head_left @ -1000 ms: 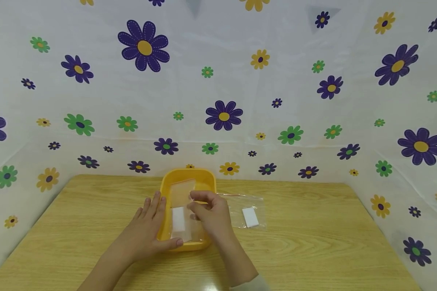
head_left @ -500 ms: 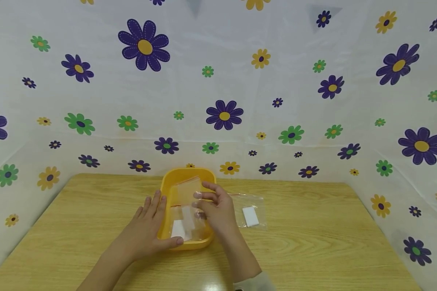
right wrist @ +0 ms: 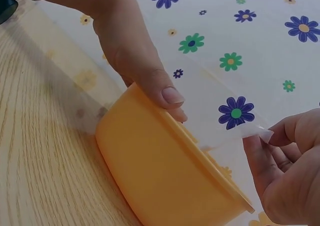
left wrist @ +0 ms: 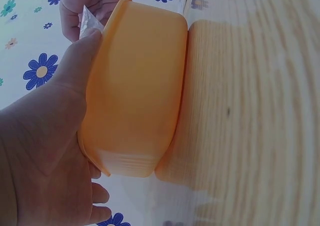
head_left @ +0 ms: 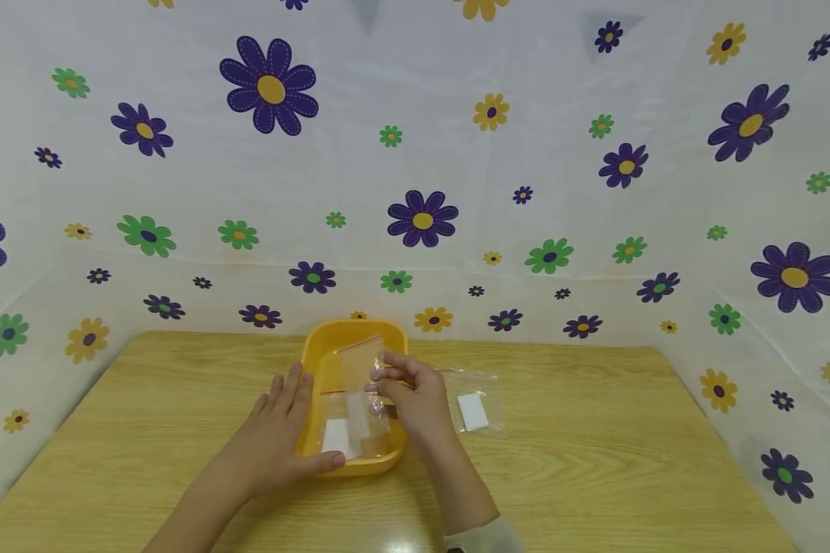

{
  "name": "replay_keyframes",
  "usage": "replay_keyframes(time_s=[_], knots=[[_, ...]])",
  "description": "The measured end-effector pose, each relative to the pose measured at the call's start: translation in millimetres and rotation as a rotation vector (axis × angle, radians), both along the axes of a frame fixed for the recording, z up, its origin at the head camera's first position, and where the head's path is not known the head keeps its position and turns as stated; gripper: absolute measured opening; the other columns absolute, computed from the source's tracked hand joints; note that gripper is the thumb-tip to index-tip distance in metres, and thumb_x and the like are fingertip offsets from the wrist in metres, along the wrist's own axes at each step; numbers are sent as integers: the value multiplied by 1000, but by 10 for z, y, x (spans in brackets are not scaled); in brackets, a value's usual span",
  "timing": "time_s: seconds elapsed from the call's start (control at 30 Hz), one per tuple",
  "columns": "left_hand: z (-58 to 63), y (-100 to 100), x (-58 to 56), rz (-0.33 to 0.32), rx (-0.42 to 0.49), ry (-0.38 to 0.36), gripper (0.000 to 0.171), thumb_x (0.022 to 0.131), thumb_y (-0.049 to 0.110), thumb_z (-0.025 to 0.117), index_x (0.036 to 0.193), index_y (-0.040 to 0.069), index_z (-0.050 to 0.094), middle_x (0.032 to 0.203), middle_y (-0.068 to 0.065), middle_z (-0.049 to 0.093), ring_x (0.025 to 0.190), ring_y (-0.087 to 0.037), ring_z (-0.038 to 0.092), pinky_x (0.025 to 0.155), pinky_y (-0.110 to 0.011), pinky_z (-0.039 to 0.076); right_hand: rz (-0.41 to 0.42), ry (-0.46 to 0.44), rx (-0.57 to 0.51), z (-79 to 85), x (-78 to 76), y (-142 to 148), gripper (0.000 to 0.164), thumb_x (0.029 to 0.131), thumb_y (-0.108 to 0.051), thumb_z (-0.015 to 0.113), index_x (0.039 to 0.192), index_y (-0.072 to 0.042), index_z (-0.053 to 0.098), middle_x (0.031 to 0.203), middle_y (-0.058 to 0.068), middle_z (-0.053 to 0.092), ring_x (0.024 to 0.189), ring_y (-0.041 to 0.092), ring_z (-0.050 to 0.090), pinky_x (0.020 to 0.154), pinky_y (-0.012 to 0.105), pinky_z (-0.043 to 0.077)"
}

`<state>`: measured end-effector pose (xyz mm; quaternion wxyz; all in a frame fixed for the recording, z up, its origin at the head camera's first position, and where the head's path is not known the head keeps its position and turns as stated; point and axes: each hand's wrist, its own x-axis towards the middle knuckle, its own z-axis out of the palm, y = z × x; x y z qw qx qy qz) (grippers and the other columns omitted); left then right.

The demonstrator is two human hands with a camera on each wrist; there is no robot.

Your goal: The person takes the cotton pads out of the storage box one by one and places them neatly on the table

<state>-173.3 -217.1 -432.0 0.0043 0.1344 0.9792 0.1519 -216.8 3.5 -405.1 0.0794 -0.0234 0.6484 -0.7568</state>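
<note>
A yellow plastic tub (head_left: 356, 329) stands on the table, with clear zip bags with red seal lines inside it. My left hand (head_left: 271, 434) rests over the tub's near left corner, fingers straight along the left rim and thumb on the near rim. Over the tub's right side, my right hand (head_left: 415, 403) pinches the edge of a clear zip bag (right wrist: 250, 131) between thumb and fingertips. This bag is raised and tilted, and a whitish rectangle (head_left: 357, 415) shows in it. Lower in the tub lies a white flat block (head_left: 335, 436).
To the right of the tub, another clear zip bag (head_left: 487, 390) lies on the wooden table (head_left: 595, 445) with a white flat block (head_left: 473, 412) inside. A white flower-print cloth (head_left: 360, 177) rises behind the table and along both sides.
My right hand has shifted right and lifted the zip bag's edge, uncovering more of the white block and another bag's red seal line below. My left hand stays on the tub.
</note>
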Motion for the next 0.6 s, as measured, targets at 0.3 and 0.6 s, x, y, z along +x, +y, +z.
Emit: replay_keyframes(time_s=[0.3,0.6], knots=[[6,-8,13,6,-2,-6,126,77,86,52,158,-4,13,166,-23,-1,149,-52,9,117,-65,16,47,-42,-72,-17,11,141,37,93,-1,64,130,-8,65,102,7,67,91,16,69,66,23,59],[10,9,1,-5,2,-9,126,77,85,53,157,-4,13,165,-25,-1,148,-54,8,117,-66,16,70,-74,-130,-70,89,312,39,92,4,61,130,-4,64,96,4,65,86,15,68,64,22,58]])
